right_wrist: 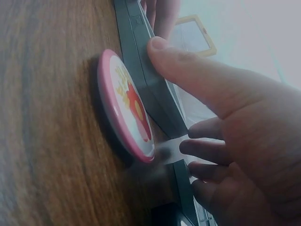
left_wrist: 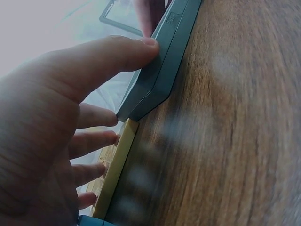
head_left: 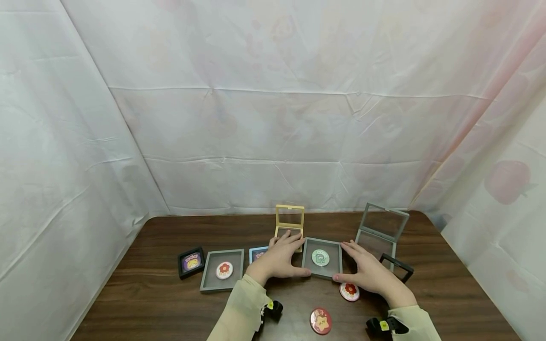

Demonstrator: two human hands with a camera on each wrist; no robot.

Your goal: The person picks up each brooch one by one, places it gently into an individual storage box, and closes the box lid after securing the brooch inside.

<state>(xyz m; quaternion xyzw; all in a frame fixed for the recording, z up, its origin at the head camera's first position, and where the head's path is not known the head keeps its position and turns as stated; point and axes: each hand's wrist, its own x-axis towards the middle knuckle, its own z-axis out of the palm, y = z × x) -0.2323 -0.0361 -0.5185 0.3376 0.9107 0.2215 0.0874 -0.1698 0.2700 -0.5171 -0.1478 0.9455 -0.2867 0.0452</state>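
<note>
A closed grey display case (head_left: pixel 322 276) with a green-and-white round badge (head_left: pixel 320 257) in it lies on the table between both hands. My left hand (head_left: pixel 279 259) holds its left side, thumb at the front edge and index finger by the far corner; the other fingers spread over the open yellow case (head_left: pixel 290 225). My right hand (head_left: pixel 367 270) holds the right side, thumb near the front corner and index finger farther back. Just under that thumb lies a pink-rimmed flower badge (right_wrist: pixel 127 108). A red star badge (head_left: pixel 321 321) sits nearer the front.
Leftward are a black case (head_left: pixel 191 262), a grey case with a flower badge (head_left: pixel 222 270) and a blue case (head_left: pixel 256 253) partly hidden by my left hand. An open grey case (head_left: pixel 384 227) and a black frame (head_left: pixel 398 266) stand beyond my right hand. Curtains (head_left: pixel 273 123) surround the table.
</note>
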